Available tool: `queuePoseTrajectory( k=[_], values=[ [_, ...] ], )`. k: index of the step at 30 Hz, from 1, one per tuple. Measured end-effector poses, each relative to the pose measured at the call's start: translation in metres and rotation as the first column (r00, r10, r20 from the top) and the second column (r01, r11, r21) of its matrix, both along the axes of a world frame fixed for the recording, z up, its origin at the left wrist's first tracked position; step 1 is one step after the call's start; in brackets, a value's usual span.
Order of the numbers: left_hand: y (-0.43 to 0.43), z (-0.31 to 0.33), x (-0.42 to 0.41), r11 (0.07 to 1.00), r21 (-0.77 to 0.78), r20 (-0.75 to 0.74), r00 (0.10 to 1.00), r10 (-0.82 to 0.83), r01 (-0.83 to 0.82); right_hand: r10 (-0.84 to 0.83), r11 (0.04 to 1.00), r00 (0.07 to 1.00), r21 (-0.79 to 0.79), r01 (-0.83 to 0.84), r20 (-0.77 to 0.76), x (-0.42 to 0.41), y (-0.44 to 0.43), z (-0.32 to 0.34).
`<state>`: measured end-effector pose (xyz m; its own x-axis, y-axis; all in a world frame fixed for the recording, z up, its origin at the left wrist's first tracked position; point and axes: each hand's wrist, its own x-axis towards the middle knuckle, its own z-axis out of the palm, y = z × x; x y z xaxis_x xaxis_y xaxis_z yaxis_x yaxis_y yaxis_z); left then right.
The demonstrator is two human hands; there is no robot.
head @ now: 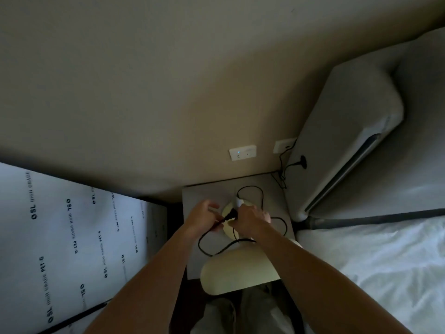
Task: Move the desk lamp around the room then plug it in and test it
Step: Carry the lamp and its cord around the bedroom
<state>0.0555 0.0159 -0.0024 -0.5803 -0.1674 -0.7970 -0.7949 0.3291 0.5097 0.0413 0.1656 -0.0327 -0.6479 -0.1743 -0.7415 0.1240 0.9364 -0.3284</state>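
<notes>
Two bare hands meet over a small grey bedside table point(192, 196) in a dim room. The left hand point(204, 216) pinches the thin black power cord point(204, 247), and the right hand point(250, 221) grips the cord's black plug point(231, 214). Beneath them stands the pale cream desk lamp point(237, 273), its round base on the table and its oblong head nearer the camera, unlit. A white wall socket point(242, 152) sits on the beige wall above, near the grey upholstered headboard point(349, 131).
</notes>
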Motion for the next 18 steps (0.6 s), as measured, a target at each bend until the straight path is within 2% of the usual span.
queuePoseTrajectory(
  k=[2,3,5,9,11,13,16,18],
  values=[
    [-0.004,-0.007,-0.001,0.985,-0.145,-0.027,0.994,-0.102,0.097,-0.015,0.999,1.000,0.032,0.015,0.022,0.005,-0.005,-0.009],
    [-0.006,-0.007,-0.001,0.980,-0.171,-0.038,0.993,-0.112,0.103,-0.027,0.999,0.999,0.033,0.025,0.040,0.006,-0.006,-0.011],
    [-0.010,-0.006,-0.001,0.980,-0.168,-0.055,0.992,-0.113,0.102,-0.094,0.996,0.993,-0.003,0.094,0.070,0.009,-0.006,-0.014],
    [-0.027,-0.010,-0.003,0.953,-0.208,-0.127,0.960,-0.250,0.221,-0.244,0.959,0.956,-0.109,0.263,0.161,0.021,0.006,-0.021],
    [-0.034,-0.011,-0.003,0.945,-0.173,-0.101,0.949,-0.298,0.278,-0.308,0.933,0.937,-0.138,0.332,0.167,0.034,0.014,-0.022],
    [-0.039,-0.012,-0.003,0.934,-0.124,-0.074,0.935,-0.347,0.336,-0.289,0.948,0.952,-0.112,0.299,0.098,0.048,0.019,-0.017],
    [-0.041,-0.012,0.002,0.901,-0.078,-0.107,0.895,-0.433,0.427,-0.120,0.992,0.991,0.019,0.121,-0.055,0.076,0.023,0.004],
    [-0.043,-0.014,0.010,0.878,-0.069,-0.121,0.870,-0.478,0.473,-0.038,0.997,0.994,0.067,0.045,-0.100,0.100,0.023,0.028]
  ],
)
